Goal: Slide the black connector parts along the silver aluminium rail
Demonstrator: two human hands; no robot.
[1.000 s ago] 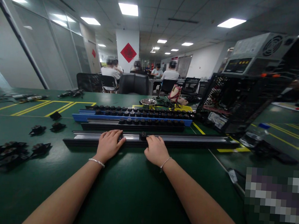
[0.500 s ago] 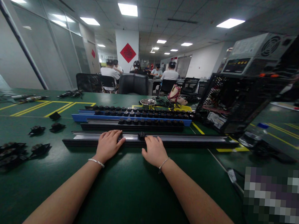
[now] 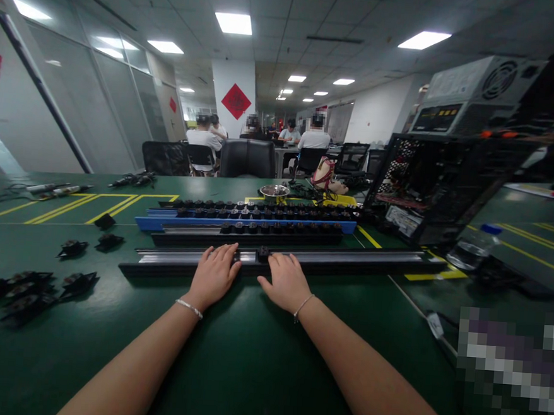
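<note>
A long black rail [image 3: 372, 260] with a silver channel lies across the green table in front of me. My left hand [image 3: 215, 274] is over its left half, fingers bent over the channel around a small dark part mostly hidden beneath them. A small black block [image 3: 263, 254] sits in the channel between my hands. My right hand [image 3: 287, 283] lies over the rail just right of that block, fingers stretched forward and thumb apart, fingertips close to it. Beyond stand a blue rail [image 3: 150, 224] and other rails carrying rows of similar black blocks.
Several loose black parts [image 3: 27, 291] lie at the left. On the right are an open computer case [image 3: 429, 199] with power supplies [image 3: 479, 98] on top, a water bottle [image 3: 473, 246] and a cable [image 3: 434, 323]. A metal dish [image 3: 274, 191] stands behind the rails. People sit farther back.
My left hand has moved right along the rail, closer to the black block and my right hand. The right hand stays nearly in place. The view has shifted slightly.
</note>
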